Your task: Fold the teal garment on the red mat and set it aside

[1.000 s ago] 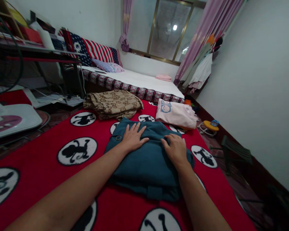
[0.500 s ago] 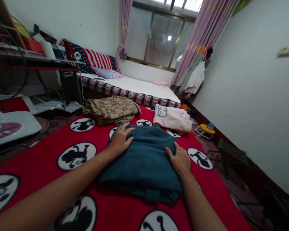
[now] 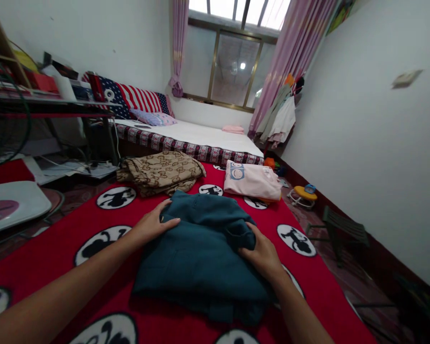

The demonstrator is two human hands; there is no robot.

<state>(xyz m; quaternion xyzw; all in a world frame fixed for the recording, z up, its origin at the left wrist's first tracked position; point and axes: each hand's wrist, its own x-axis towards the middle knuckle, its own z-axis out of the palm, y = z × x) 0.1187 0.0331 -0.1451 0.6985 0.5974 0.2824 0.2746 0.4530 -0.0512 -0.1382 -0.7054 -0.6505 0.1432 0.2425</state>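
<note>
A folded teal garment (image 3: pixel 197 258) lies on the red blanket in front of me, with a strip of fabric at its near edge. My left hand (image 3: pixel 158 222) grips its far left edge, thumb on top and the other fingers partly hidden at the side. On the right side, my right hand (image 3: pixel 263 251) is closed around a bunched fold, with its thumb on the near side. The cloth is rumpled and raised between thumb and fingers there.
The red blanket (image 3: pixel 71 217) bears black-and-white figures. Beyond the garment lie a brown patterned folded cloth (image 3: pixel 165 172) and a folded pink shirt (image 3: pixel 252 179). A cluttered desk (image 3: pixel 57 107) stands left; a yellow stool (image 3: pixel 304 193) and dark green folding stool (image 3: pixel 346 227) stand right.
My hands have gone from resting on the garment to gripping its sides. Its far part has bunched up, most of all at the right. The view has shifted slightly.
</note>
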